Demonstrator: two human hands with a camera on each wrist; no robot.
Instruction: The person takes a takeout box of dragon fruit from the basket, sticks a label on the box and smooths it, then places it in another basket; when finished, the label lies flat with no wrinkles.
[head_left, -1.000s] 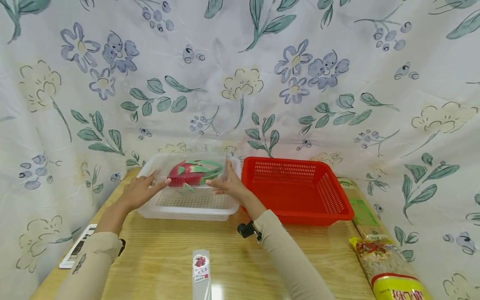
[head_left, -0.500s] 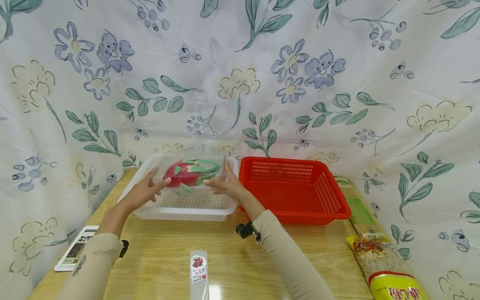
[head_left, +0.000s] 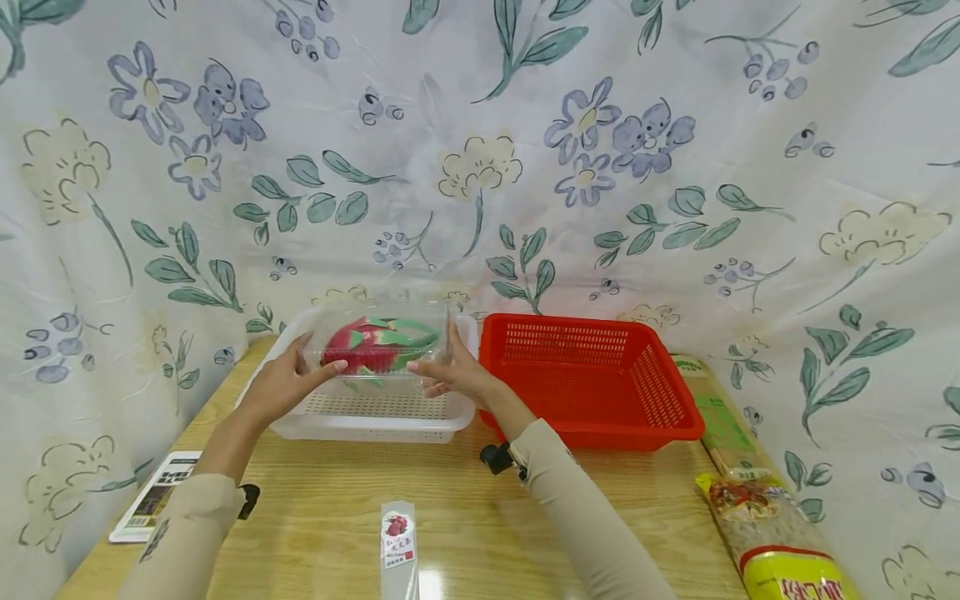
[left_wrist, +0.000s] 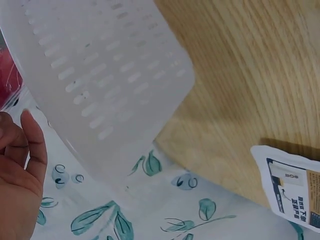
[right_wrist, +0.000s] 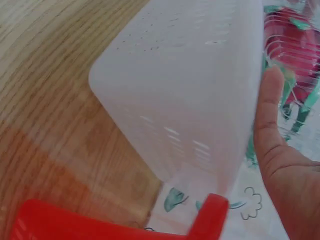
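Observation:
Both hands grip a clear plastic box [head_left: 427,312] by its two ends, over the white basket [head_left: 367,423]. Inside the box lies a dragon fruit [head_left: 367,337], pink with green scales, seen through the plastic. My left hand [head_left: 281,387] has its thumb along the box's near edge, its fingers partly hidden behind the left end. At the other end my right hand [head_left: 467,377] does likewise, thumb in front. In the right wrist view the thumb of the right hand [right_wrist: 285,150] lies against the ridged plastic; in the left wrist view the left hand's [left_wrist: 20,175] fingers are bent.
A red basket [head_left: 577,433] stands right beside the white one. Along the table's right side lie a green-and-tan packet [head_left: 723,421] and a yellow-labelled bag [head_left: 787,542]. A strip with a fruit label [head_left: 398,546] lies in front, a white printed pouch [head_left: 153,497] at left. Floral cloth [head_left: 480,225] hangs behind.
Both hands keep their hold on the box over the white basket. Its near edge has dipped slightly, with the left thumb shifting a little right and down. The baskets have stayed put.

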